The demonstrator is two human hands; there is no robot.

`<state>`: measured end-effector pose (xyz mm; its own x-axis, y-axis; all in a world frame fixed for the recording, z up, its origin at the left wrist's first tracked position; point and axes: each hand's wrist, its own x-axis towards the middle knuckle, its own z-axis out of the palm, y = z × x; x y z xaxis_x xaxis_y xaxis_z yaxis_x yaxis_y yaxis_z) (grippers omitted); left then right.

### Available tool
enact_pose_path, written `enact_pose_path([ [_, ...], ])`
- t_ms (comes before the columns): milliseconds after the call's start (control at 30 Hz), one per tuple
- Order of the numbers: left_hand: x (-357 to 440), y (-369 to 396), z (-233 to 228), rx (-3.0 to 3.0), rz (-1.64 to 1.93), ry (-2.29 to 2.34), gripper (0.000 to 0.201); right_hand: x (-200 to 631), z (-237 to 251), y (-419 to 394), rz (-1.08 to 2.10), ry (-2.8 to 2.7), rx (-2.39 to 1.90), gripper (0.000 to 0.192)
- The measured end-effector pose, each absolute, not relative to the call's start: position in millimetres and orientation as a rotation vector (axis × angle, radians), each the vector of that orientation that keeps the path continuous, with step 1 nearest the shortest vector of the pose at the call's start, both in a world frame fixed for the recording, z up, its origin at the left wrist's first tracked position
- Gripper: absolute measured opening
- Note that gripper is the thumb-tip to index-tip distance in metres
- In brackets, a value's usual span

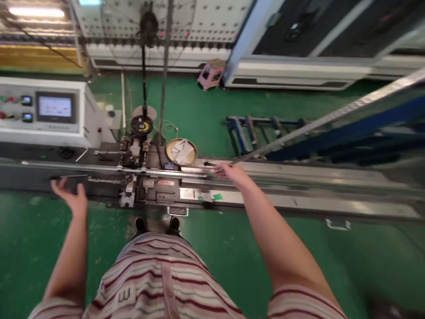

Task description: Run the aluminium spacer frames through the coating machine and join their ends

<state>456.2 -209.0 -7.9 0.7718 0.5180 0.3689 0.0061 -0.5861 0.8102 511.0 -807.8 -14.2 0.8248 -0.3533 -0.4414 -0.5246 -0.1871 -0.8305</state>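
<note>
My right hand (229, 170) grips the near end of a long metal strip (318, 122) that rises to the upper right. The hand rests on the long steel machine bed (299, 177). My left hand (71, 195) hovers at the bed's left part, fingers spread, just below a thin dark rod (68, 176); whether it touches the rod I cannot tell. Between the hands sits the machine's clamp and roller head (139, 164).
A control box with a lit screen (55, 107) stands at the left. A round tray holding a rag (181, 152) lies behind the bed. A blue rack (255, 130) and a pink stool (211, 73) stand on the green floor. A fan hangs overhead.
</note>
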Motion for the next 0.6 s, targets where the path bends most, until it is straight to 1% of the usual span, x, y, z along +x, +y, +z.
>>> enact_pose_path([
  [33,440,-216,-29,2.076,0.809,0.429,0.089,516,-18,-796,0.205,0.658,-1.792,0.020],
  [100,410,-226,-67,2.028,0.816,0.499,0.085,525,-27,-772,0.261,0.658,-1.789,0.017],
  [200,376,-223,-102,1.966,0.800,0.610,0.077,536,-39,-733,0.293,0.593,-1.838,0.016],
  [333,346,-195,-115,1.987,0.826,0.670,0.070,542,-48,-676,0.283,0.360,-1.865,0.018],
  [600,313,-140,-132,1.978,0.874,0.781,0.058,562,-46,-551,0.401,0.176,-1.938,0.018],
])
